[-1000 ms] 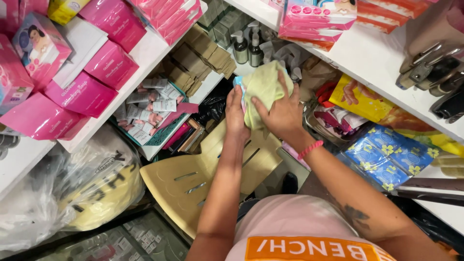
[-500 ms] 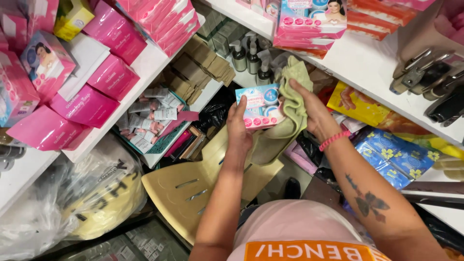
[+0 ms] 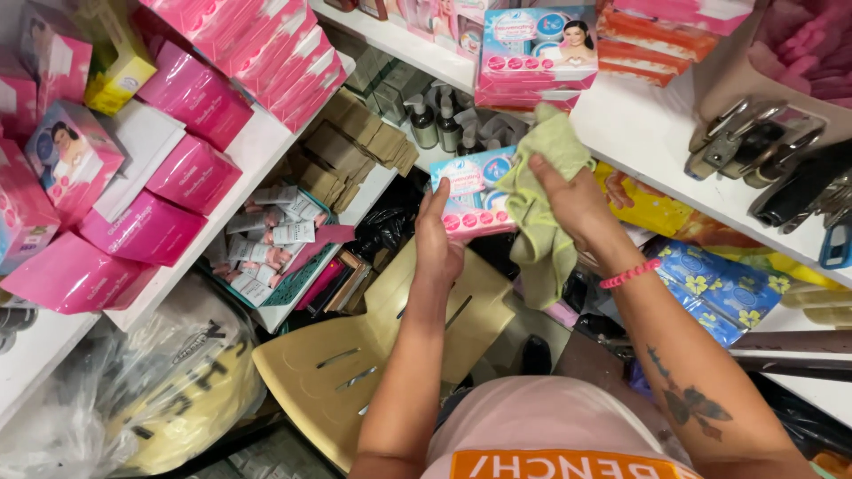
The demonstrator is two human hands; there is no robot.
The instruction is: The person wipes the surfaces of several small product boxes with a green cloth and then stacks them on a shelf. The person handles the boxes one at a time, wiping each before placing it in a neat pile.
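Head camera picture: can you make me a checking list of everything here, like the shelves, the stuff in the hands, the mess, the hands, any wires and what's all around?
Surface: white shelves on both sides, packed with goods.
Job's things: small blue-and-pink box; pale green cloth draped beside it.
Clutter: pink boxes stacked on the left shelf; small tubes in a green tray; pump bottles; blue flowered packets.
Grippers: left hand holds the box; right hand grips the cloth, pink wristband on that wrist.
Cables: nothing seen.
Surroundings: beige plastic chair below the hands; clear plastic bag at lower left.
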